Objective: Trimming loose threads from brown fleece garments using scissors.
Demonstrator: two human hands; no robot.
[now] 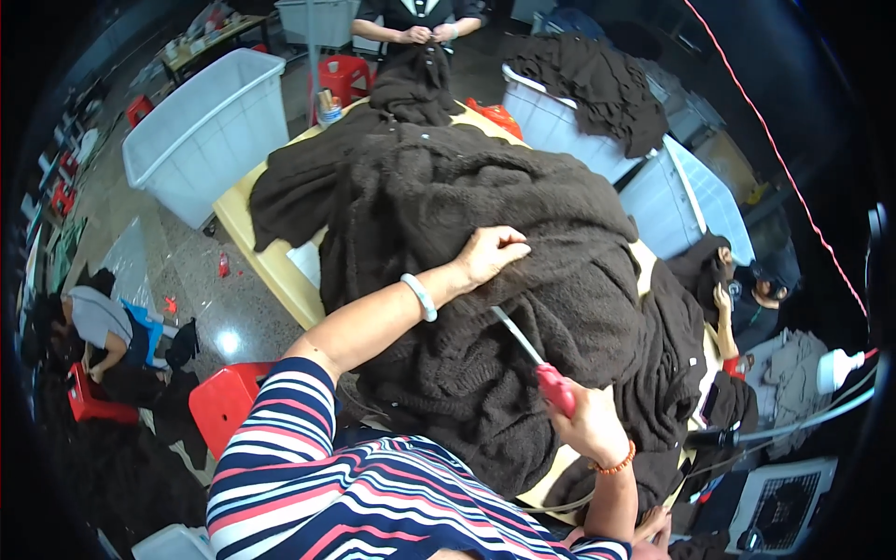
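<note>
A large heap of dark brown knit garments (569, 215) covers most of the yellow table (275, 285) in front of me. My left hand (490, 257), with a pale bangle at the wrist, rests on the heap, its thumb and fingers pinched on the knit fabric. Just below and to its right, my right hand (593, 425) grips the red handle of a screwdriver-like tool (523, 338). The tool's long metal shaft slants up to the left, its tip against the fabric near my left wrist. What the tip touches is too small to make out.
Across the table a person (420, 33) handles brown knitwear; another person (751, 299) works at the right. White bins (205, 140) stand around, one piled with brown garments (597, 84). A red stool (224, 406) is at my left. A person (98, 331) sits bent over farther left.
</note>
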